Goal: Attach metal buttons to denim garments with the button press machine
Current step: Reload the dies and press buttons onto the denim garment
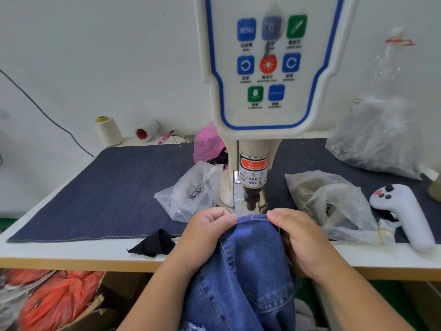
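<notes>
A blue denim garment (248, 263) hangs over the table's front edge, its top hem lying right under the press head (251, 199) of the white button press machine (262, 68). My left hand (210, 235) pinches the hem on the left with curled fingers. My right hand (300, 237) grips the hem on the right, thumb on top. A small red mark shows on the hem between my hands. No button is visible at the head.
A clear bag of metal parts (191, 194) lies left of the machine, and more bags (331, 204) lie right of it. A white handheld controller (405, 211) rests at the right. A black cloth scrap (155, 244) sits near the front edge. Thread cones (108, 131) stand at the back.
</notes>
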A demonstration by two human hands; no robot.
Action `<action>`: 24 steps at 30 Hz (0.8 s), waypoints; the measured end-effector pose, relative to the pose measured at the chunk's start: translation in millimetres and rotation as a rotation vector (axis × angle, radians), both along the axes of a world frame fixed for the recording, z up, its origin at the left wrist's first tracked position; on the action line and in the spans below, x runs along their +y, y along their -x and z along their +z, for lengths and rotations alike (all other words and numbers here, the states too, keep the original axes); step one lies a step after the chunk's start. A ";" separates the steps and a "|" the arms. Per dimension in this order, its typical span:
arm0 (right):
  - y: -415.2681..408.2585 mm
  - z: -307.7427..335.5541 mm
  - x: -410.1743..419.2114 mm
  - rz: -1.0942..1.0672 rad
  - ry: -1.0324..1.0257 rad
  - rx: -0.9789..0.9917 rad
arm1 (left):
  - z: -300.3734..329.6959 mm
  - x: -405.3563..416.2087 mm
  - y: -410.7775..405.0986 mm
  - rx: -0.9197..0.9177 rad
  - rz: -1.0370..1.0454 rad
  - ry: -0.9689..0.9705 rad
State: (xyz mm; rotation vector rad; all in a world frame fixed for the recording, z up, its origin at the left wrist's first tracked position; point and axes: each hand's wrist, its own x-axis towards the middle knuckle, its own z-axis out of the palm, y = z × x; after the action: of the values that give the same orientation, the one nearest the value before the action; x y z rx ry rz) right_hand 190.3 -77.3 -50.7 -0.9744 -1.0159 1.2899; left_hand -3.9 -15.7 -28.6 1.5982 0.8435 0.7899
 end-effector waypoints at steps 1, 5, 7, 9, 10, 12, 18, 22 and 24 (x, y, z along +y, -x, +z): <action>-0.1 0.3 -0.3 -0.008 -0.001 -0.013 | 0.3 0.0 0.1 0.003 0.002 0.001; -2.7 3.4 -3.2 -0.091 -0.011 -0.103 | -1.4 -1.9 -0.3 0.008 0.015 -0.035; -2.8 5.0 -4.8 -0.079 -0.033 -0.133 | -1.8 -3.4 -0.8 0.010 0.021 -0.065; -1.6 6.4 -6.2 -0.042 -0.055 -0.164 | -2.0 -3.6 -1.1 -0.005 0.031 -0.074; -1.4 6.8 -6.7 -0.021 -0.058 -0.161 | -2.5 -3.5 -0.7 -0.019 0.035 -0.075; -1.9 6.6 -7.6 0.007 -0.047 -0.183 | -4.3 -3.6 0.2 -0.063 0.022 -0.067; -2.8 4.7 -9.9 -0.009 -0.013 -0.255 | -6.2 -6.4 1.5 -0.160 -0.056 -0.012; -2.0 8.7 -9.6 0.047 0.037 -0.121 | -5.2 -7.5 1.9 -0.152 -0.046 -0.025; -0.2 10.8 -7.9 0.051 0.055 -0.030 | -5.7 -8.0 1.1 -0.144 -0.027 -0.029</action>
State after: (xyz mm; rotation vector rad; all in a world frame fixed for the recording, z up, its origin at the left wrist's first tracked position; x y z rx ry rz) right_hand 190.5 -85.2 -40.0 -1.0183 -1.0391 1.3556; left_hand -5.1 -23.7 -34.3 1.5552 0.7089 0.8905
